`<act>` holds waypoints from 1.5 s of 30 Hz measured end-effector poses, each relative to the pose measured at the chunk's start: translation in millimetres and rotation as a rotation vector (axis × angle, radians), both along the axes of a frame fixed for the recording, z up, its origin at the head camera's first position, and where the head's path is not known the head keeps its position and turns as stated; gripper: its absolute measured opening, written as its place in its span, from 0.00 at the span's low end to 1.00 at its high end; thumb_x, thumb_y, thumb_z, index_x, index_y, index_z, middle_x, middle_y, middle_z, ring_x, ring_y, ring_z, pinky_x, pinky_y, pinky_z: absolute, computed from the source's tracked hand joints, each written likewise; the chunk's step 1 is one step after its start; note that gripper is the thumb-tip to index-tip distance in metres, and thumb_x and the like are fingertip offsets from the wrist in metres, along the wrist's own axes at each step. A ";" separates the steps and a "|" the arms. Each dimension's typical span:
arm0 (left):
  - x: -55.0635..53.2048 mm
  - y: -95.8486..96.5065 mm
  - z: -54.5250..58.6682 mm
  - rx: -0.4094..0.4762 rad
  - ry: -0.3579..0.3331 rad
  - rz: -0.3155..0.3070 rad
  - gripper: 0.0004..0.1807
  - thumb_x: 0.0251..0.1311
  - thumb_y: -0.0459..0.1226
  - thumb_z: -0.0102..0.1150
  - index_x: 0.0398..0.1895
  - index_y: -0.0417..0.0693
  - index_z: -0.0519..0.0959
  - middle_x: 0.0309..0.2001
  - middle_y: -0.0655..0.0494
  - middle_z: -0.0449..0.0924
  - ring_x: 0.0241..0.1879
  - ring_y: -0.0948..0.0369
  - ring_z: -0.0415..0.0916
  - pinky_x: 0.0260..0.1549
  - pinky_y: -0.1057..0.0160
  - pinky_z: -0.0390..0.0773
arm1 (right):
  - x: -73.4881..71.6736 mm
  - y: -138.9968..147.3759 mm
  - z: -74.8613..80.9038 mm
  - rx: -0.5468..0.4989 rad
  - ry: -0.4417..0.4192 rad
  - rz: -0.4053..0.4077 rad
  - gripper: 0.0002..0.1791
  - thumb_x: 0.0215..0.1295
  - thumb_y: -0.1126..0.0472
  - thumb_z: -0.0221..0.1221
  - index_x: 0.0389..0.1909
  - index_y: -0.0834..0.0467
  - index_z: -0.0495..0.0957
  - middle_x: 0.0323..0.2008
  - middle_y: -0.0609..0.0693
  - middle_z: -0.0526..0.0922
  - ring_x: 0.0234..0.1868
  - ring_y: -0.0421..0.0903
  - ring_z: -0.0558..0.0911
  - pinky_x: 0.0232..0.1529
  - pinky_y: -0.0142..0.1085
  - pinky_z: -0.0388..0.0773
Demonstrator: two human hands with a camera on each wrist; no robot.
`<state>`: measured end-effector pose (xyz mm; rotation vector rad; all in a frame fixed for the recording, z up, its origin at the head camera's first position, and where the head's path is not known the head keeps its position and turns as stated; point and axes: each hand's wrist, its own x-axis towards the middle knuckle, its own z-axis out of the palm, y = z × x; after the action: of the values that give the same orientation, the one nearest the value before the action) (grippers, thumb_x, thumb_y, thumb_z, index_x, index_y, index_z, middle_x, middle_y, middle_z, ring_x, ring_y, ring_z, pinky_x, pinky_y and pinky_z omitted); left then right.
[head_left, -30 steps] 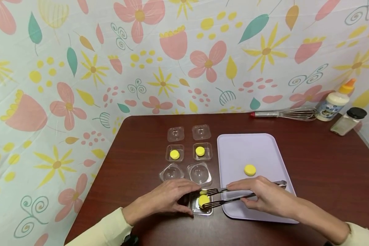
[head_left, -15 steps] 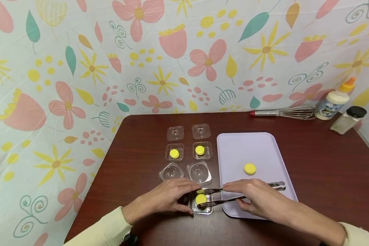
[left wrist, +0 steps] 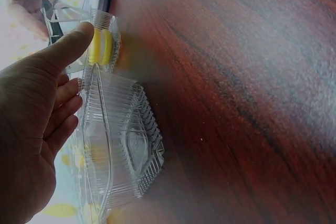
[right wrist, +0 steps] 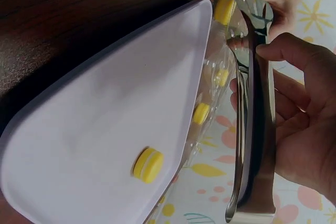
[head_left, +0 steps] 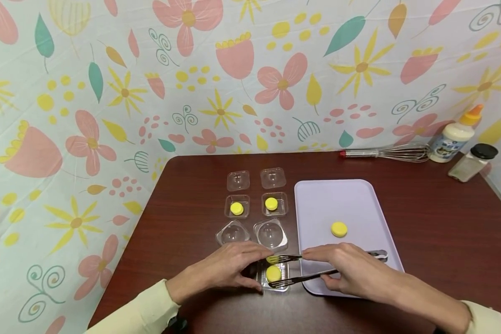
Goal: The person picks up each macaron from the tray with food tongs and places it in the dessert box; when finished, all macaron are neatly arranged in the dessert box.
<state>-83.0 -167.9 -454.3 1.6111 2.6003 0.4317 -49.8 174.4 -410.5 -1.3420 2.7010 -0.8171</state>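
Observation:
My right hand (head_left: pixel 350 269) holds metal tongs (right wrist: pixel 257 129) with fork-like ends. The tongs' prongs stand spread on either side of a yellow macaron (head_left: pixel 273 273), which sits in a clear plastic container (head_left: pixel 280 286). With thumb and index finger spread across that container, my left hand (head_left: pixel 225 269) grips its left side; the left wrist view shows the thumb against the edge. Another clear container (left wrist: pixel 123 140), with no macaron visible inside, lies beside it, mostly under my left hand. A second macaron (head_left: pixel 339 229) rests on the lilac tray (head_left: pixel 330 195).
Two more open containers with a left macaron (head_left: pixel 236 208) and a right macaron (head_left: pixel 271 204) stand farther back. Several domed lids (head_left: pixel 270 234) lie open around them. A whisk (head_left: pixel 384 153), a squeeze bottle (head_left: pixel 451 141) and a black-lidded jar (head_left: pixel 472 163) are at the back right.
The macaron between the tongs has shifted slightly left within the container. The tongs' near prong has then moved away from it, widening the gap. The left hand has stayed put.

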 end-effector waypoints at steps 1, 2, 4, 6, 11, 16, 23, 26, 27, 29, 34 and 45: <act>0.0 -0.1 0.0 0.000 -0.002 0.001 0.48 0.57 0.60 0.76 0.76 0.48 0.72 0.71 0.54 0.77 0.69 0.60 0.74 0.69 0.57 0.73 | 0.0 1.0 0.7 0.004 -0.006 -0.002 0.28 0.55 0.72 0.72 0.60 0.59 0.86 0.58 0.49 0.87 0.56 0.45 0.87 0.48 0.42 0.88; 0.1 -0.2 -0.1 -0.001 -0.001 0.002 0.48 0.57 0.60 0.76 0.76 0.48 0.72 0.71 0.54 0.77 0.69 0.61 0.75 0.69 0.57 0.73 | -0.1 2.1 1.6 0.005 -0.012 -0.003 0.29 0.55 0.72 0.72 0.60 0.59 0.85 0.59 0.49 0.87 0.56 0.45 0.87 0.47 0.42 0.88; 0.2 -0.3 -0.3 0.000 -0.002 0.004 0.47 0.57 0.60 0.76 0.76 0.48 0.73 0.71 0.55 0.77 0.69 0.61 0.75 0.69 0.57 0.73 | -0.8 4.9 3.1 0.004 -0.019 -0.005 0.29 0.55 0.71 0.72 0.61 0.59 0.85 0.59 0.49 0.87 0.57 0.45 0.87 0.47 0.41 0.88; 0.4 -0.3 -0.6 0.001 0.003 0.003 0.47 0.57 0.60 0.76 0.75 0.49 0.73 0.70 0.55 0.78 0.69 0.61 0.75 0.69 0.58 0.73 | -1.4 8.5 4.8 -0.003 -0.017 -0.003 0.30 0.54 0.71 0.73 0.61 0.58 0.85 0.60 0.49 0.87 0.57 0.45 0.87 0.45 0.39 0.87; 0.5 0.2 -0.1 -0.011 0.017 -0.006 0.47 0.59 0.61 0.74 0.76 0.49 0.72 0.71 0.57 0.77 0.70 0.61 0.74 0.70 0.59 0.71 | -3.9 21.1 9.2 -0.046 0.011 0.005 0.33 0.52 0.71 0.75 0.63 0.57 0.84 0.60 0.49 0.86 0.55 0.43 0.87 0.41 0.34 0.86; -1.8 -2.2 5.5 -0.008 0.036 -0.014 0.47 0.63 0.61 0.72 0.79 0.48 0.69 0.73 0.55 0.75 0.71 0.60 0.72 0.71 0.57 0.70 | -9.5 40.3 13.8 -0.076 0.032 -0.035 0.38 0.50 0.72 0.77 0.66 0.55 0.82 0.61 0.49 0.86 0.54 0.42 0.85 0.34 0.25 0.74; -10.2 -15.4 19.3 0.095 0.041 -0.006 0.43 0.61 0.52 0.78 0.75 0.45 0.73 0.70 0.54 0.78 0.70 0.58 0.73 0.69 0.55 0.73 | -18.8 73.5 10.9 -0.120 0.077 -0.116 0.42 0.45 0.76 0.77 0.67 0.55 0.81 0.59 0.49 0.86 0.35 0.30 0.76 0.28 0.20 0.65; -13.1 -24.6 24.1 0.108 0.017 0.024 0.43 0.59 0.51 0.79 0.75 0.46 0.74 0.69 0.55 0.78 0.69 0.59 0.74 0.68 0.55 0.75 | -20.7 89.1 7.2 -0.128 0.059 -0.177 0.43 0.43 0.77 0.79 0.66 0.54 0.82 0.55 0.48 0.88 0.31 0.30 0.72 0.26 0.21 0.65; -13.7 -28.0 25.3 0.103 0.013 0.035 0.43 0.59 0.52 0.79 0.75 0.47 0.74 0.69 0.56 0.79 0.69 0.59 0.74 0.67 0.55 0.75 | -21.3 94.3 5.7 -0.126 0.060 -0.201 0.43 0.42 0.77 0.79 0.65 0.54 0.83 0.53 0.47 0.88 0.30 0.30 0.72 0.26 0.22 0.66; -14.4 -35.0 27.2 0.104 -0.010 0.052 0.43 0.58 0.52 0.80 0.74 0.48 0.75 0.69 0.57 0.79 0.69 0.59 0.75 0.67 0.52 0.76 | -22.2 104.3 2.1 -0.116 0.069 -0.242 0.43 0.40 0.77 0.80 0.64 0.54 0.83 0.50 0.46 0.89 0.32 0.31 0.74 0.28 0.23 0.69; -17.7 -54.0 27.9 0.124 -0.053 0.090 0.44 0.53 0.52 0.83 0.73 0.48 0.77 0.68 0.59 0.80 0.68 0.59 0.76 0.67 0.50 0.76 | -24.6 123.3 -8.2 -0.084 0.092 -0.310 0.42 0.40 0.76 0.81 0.62 0.53 0.85 0.48 0.48 0.90 0.38 0.32 0.78 0.33 0.20 0.73; -11.3 -82.1 22.0 0.109 -0.067 0.159 0.47 0.48 0.55 0.85 0.71 0.49 0.79 0.66 0.59 0.81 0.66 0.58 0.78 0.62 0.49 0.80 | -26.5 148.0 -28.1 -0.115 0.090 -0.331 0.42 0.41 0.78 0.80 0.62 0.52 0.85 0.52 0.52 0.88 0.51 0.25 0.81 0.37 0.18 0.77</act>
<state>-94.3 -249.9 -432.3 1.3959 2.7081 0.6350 -76.3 322.4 -438.6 -0.9805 3.0398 -0.9691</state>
